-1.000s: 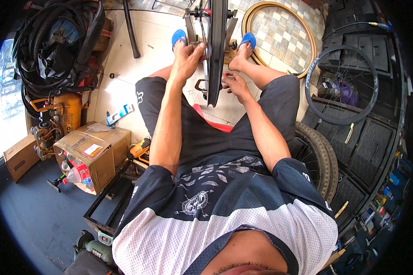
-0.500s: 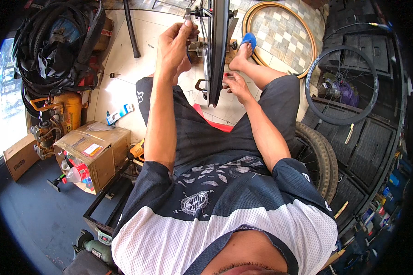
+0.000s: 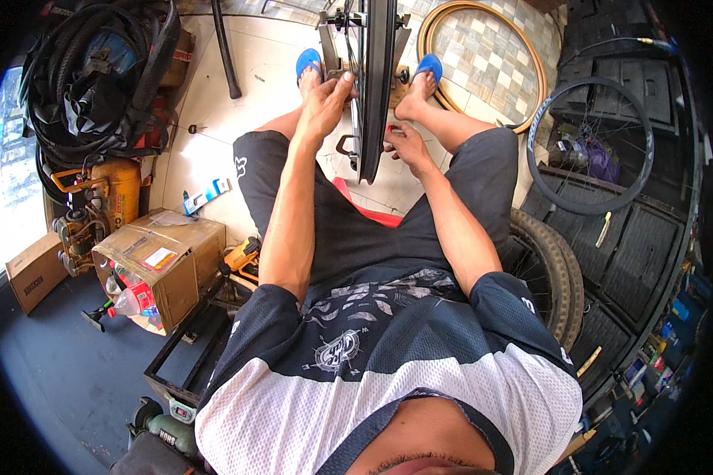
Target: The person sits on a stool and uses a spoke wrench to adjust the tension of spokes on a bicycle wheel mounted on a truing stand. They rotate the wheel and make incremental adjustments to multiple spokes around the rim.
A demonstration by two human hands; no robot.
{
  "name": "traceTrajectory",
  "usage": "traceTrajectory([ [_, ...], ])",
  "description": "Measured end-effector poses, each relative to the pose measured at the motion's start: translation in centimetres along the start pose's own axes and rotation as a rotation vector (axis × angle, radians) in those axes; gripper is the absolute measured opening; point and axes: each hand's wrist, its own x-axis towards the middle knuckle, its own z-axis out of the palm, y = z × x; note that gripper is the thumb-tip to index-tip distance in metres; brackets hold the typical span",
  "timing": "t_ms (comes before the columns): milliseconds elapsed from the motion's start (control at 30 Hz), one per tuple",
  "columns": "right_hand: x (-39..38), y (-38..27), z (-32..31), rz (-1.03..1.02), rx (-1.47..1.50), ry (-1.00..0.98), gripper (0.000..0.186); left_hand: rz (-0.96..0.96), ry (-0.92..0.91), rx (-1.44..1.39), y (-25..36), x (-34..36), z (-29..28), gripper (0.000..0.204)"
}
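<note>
I'm drawing the left hand [image 3: 323, 104] back along the wheel's [image 3: 379, 95] edge, flanking it with the right hand [image 3: 410, 149] (can't tell either grip).

Smooth wheel rim [image 3: 379, 87], matt cardboard box [image 3: 181, 277], mesh-textured cloth shirt [image 3: 420, 348].

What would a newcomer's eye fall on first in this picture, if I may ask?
Probably the dark bicycle wheel, seen nearly edge-on at top centre, between the blue flip-flops. Next might come the tan-coloured hoop, apparently a bicycle tyre, lying on the tiled floor to the wheel's right. The tangled heap of black tyres at upper left also stands out.
</note>
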Motion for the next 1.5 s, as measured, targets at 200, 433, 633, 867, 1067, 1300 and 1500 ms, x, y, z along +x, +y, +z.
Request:
traceTrajectory([
  [200, -0.1, -0.2, 0.3, -0.007, 0.001, -0.012, 0.051, 0.067, 0.016, -0.037, 5.3, -0.7, -1.6, 0.063],
  [433, -0.5, -0.5, 0.1, -0.032, -0.001, -0.011, 0.051, 0.284, 0.059, -0.333, 11.0, -2.8, -2.1, 0.05],
  [633, -0.4, -0.4, 0.1, -0.022, 0.012, -0.017, 0.05, 0.26, 0.093, -0.386, 9.2, -2.3, -2.6, 0.047],
  [867, -0.3, -0.3, 0.1, -0.008, 0.014, -0.018, 0.051, 0.164, 0.121, -0.395, 6.3, -2.1, -2.3, 0.047],
  [1067, -0.3, -0.2, 0.2, 0.003, 0.008, -0.02, 0.051, 0.162, 0.167, -0.335, 4.4, -1.8, -1.7, 0.043],
  [1300, 0.1, 0.3, -0.1, 0.007, -0.024, -0.016, 0.053, 0.064, 0.146, -0.395, 2.6, -1.2, -1.1, 0.039],
  [1500, 0.1, 0.2, 0.0, 0.014, -0.038, -0.022, 0.054, 0.07, 0.148, -0.363, 0.3, -0.3, -0.8, 0.037],
])
